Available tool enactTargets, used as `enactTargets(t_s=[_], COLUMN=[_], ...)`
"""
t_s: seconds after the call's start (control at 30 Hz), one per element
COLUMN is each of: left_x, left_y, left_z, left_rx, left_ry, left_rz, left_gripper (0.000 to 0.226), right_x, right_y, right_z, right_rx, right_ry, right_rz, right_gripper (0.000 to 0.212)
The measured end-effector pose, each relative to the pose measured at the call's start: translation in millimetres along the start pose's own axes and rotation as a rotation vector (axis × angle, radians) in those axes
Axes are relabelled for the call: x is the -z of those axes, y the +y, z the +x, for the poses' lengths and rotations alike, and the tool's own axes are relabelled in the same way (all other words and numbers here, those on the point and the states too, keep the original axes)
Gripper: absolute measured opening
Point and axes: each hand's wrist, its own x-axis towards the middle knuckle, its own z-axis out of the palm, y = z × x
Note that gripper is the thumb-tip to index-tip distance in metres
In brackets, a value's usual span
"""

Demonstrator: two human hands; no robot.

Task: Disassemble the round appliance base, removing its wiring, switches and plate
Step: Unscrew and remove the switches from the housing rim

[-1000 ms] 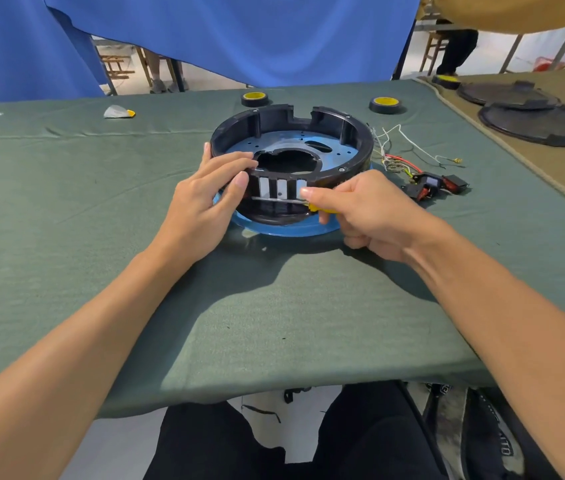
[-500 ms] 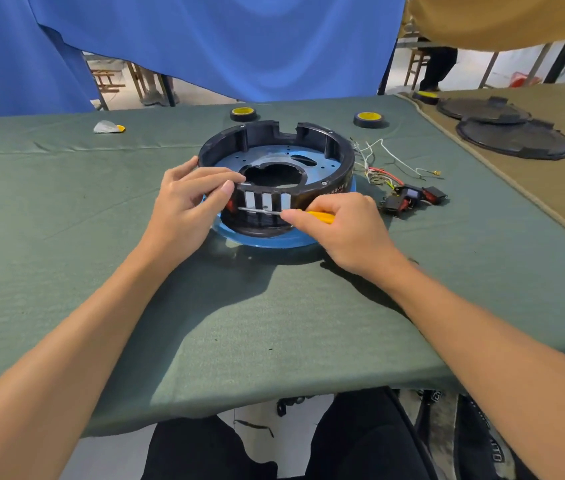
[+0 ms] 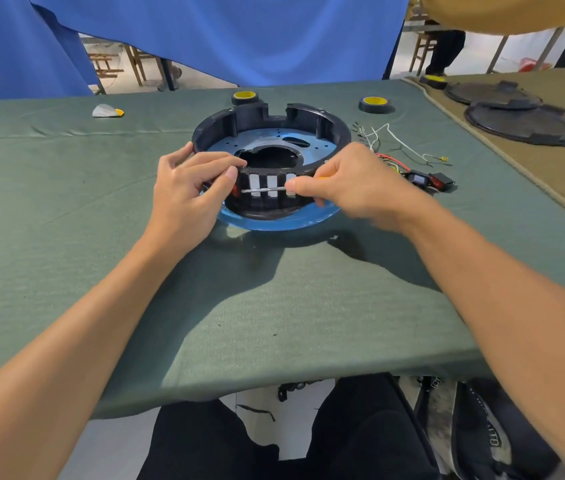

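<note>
Bench [image 3: 274,306]: wiring [image 3: 389,157], switches [image 3: 426,180] out, right of our grips.
Right grip [image 3: 353,183]: pinches screwdriver [image 3: 263,190].
Left grip [image 3: 184,192]: holds base [image 3: 336,133]; plate [image 3: 220,147] still fitted.

Pretty colourful setup: the base [image 3: 338,131] is a black ring on a bright blue plate [image 3: 274,224], with white bars striping its near wall. The screwdriver [image 3: 263,190] is silver with a yellow handle, the table [image 3: 66,202] is plain dull green, and the wires [image 3: 395,136] near its right edge are white, red and yellow.
</note>
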Motion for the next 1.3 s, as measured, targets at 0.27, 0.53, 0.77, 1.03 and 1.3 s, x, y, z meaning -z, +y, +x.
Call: enactTargets(t_s=[0.27, 0.53, 0.77, 1.03, 1.3], left_x=[-1.2, -2.4, 12.6, 33.1, 26.4], left_y=[2.7, -1.0, -10.3, -6.5, 20.4], left_z=[1.5, 3.8, 8.0, 23.8, 23.2], left_rx=[0.024, 0.108, 0.013, -0.165, -0.142], left_ry=[0.044, 0.033, -0.151, -0.335, -0.286], left_rz=[0.002, 0.041, 0.222, 0.327, 0.65], left_gripper=[0.023, 0.027, 0.032, 0.035, 0.026], right_x=[15.3, 10.8, -0.6, -30.4, -18.3], right_y=[-5.0, 8.8, 2.7, 18.5, 12.8], right_z=[20.2, 35.4, 26.4, -7.5, -9.8], right_rx=[-0.308, -0.538, -0.283, -0.049, -0.123], right_ry=[-0.34, -0.559, -0.284, 0.223, 0.225], right_rz=[0.231, 0.45, 0.264, -0.079, -0.125], right_gripper=[0.044, 0.042, 0.045, 0.041, 0.061])
